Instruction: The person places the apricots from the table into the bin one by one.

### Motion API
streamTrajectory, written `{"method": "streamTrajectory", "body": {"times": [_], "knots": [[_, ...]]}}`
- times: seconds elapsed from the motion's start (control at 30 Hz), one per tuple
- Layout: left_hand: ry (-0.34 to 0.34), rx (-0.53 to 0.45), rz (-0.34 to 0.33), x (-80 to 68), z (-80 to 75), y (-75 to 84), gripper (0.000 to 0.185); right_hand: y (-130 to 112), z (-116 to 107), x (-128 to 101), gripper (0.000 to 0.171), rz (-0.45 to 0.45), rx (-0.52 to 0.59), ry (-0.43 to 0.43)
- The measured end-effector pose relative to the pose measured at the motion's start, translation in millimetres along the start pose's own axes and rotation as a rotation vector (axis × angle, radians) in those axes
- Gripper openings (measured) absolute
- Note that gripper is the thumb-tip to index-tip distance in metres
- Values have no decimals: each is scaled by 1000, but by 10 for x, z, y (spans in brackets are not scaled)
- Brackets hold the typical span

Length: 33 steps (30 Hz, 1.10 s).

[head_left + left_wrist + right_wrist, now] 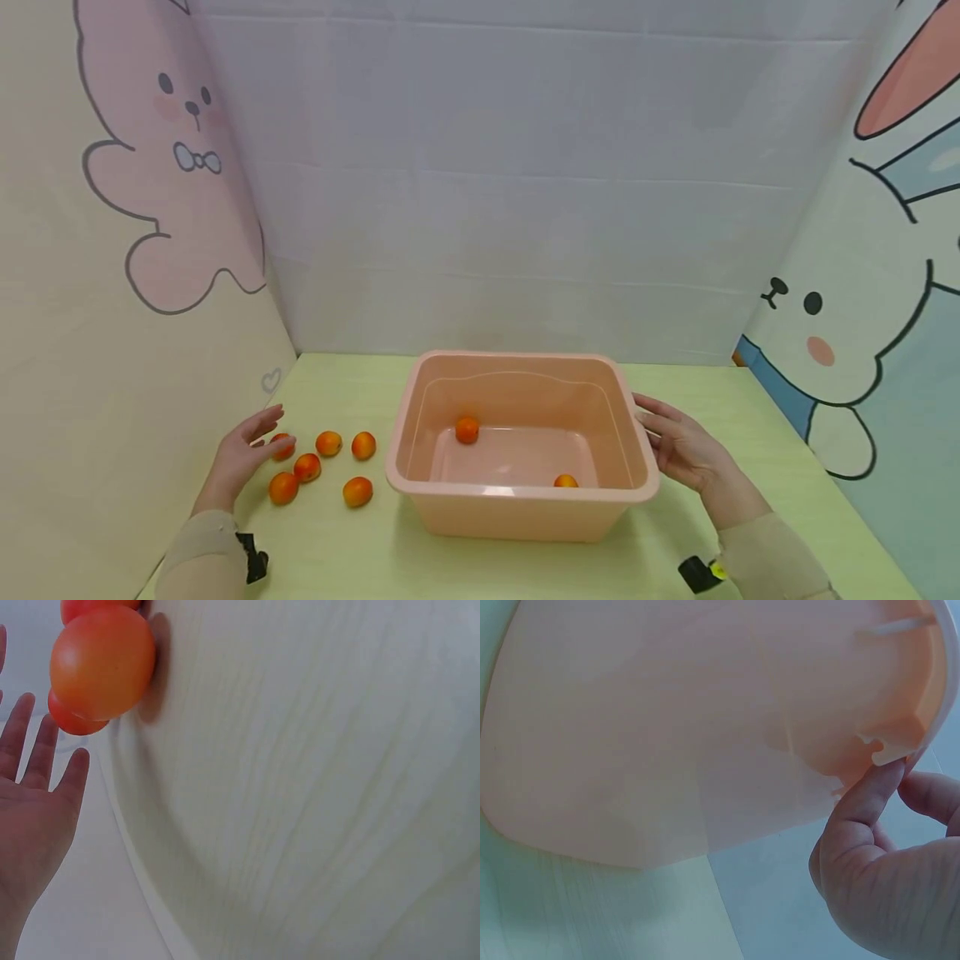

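Note:
A pink plastic basin (517, 493) stands mid-table with two orange fruits (467, 430) (566, 481) lying on its floor. Several more orange fruits (328, 443) lie loose on the table left of it. My left hand (251, 442) hovers over that group with straight fingers, nearest the leftmost fruit (285, 448), and holds nothing. The left wrist view shows its bare palm (34, 817) beside a fruit (101, 664). My right hand (675, 442) lies against the basin's right rim with relaxed fingers. In the right wrist view the thumb (870, 799) touches the rim's underside (889, 754).
The pale green tabletop (345, 550) is walled by a white backdrop and cartoon rabbit panels on the left (112, 250) and right (862, 317). Bare table lies in front of the basin and to its right.

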<state>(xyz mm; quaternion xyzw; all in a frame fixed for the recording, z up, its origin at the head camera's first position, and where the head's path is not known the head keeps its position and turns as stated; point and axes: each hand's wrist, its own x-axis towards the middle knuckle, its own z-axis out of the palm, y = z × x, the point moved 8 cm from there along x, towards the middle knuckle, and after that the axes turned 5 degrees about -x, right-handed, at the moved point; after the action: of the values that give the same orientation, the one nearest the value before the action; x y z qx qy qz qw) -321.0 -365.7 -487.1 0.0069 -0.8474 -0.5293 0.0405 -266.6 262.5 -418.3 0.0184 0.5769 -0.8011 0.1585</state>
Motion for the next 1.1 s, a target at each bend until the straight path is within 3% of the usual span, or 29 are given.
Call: {"method": "streamTrajectory", "body": {"times": [0.33,0.6,0.8,1.1], "knots": [[-62,-42,-104,-29,21,-302,85,10,4,9,23,12,3,-14],[-82,-80,-145,-58,68,-346,87,5,13,20,24,0,-4,-27],[-68,-37,-131,-67,70,-380,83,9,18,21,25,1,8,-36],[22,-20,-70,-75,56,-384,73,9,17,9,25,-3,7,-28]]}}
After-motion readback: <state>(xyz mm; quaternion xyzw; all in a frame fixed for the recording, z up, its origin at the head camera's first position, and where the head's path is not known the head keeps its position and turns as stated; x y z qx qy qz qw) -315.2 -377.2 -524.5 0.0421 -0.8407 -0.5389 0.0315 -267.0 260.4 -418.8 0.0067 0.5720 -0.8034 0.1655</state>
